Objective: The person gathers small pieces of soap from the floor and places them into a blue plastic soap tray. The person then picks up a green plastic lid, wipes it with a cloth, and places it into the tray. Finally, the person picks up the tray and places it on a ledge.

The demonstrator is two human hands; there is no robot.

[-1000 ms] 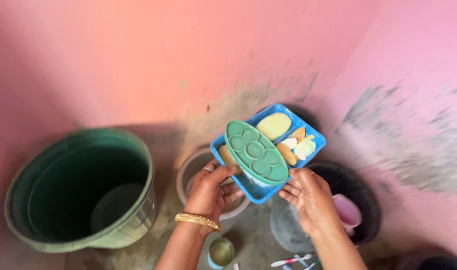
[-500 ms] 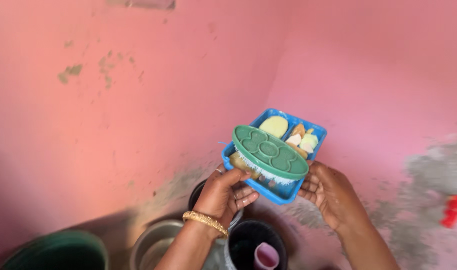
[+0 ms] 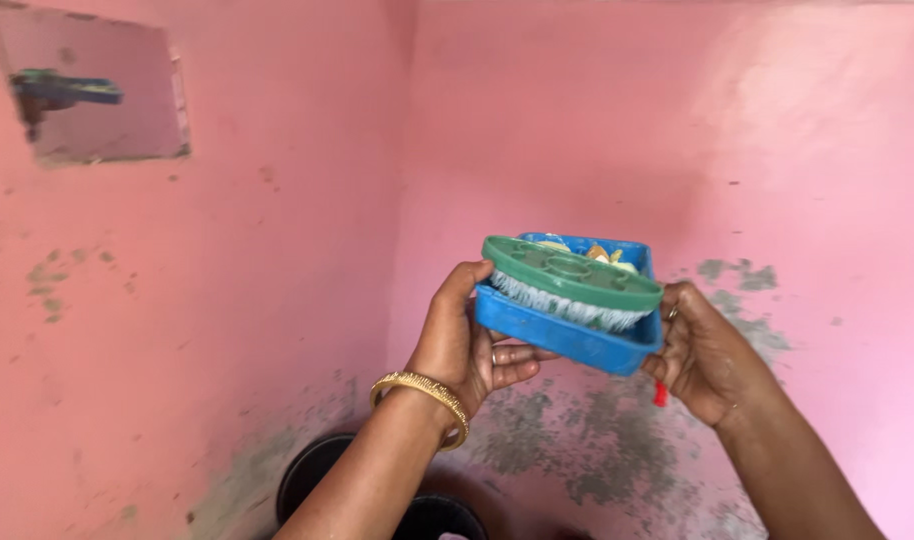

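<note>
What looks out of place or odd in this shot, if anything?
The green scrub brush lies loose across the top of the blue tray, overhanging its rim, while the left hand and right hand hold the tray up. The pink wall is stained grey low down.

Both my hands, left and right, hold the blue tray by its ends; green scrub brush lies on top, pink wall behind.

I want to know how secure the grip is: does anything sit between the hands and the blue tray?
Nothing visible does. The left hand and right hand clasp the blue tray directly at opposite ends. The green scrubbing brush rests on top, clear of the palms.
</note>
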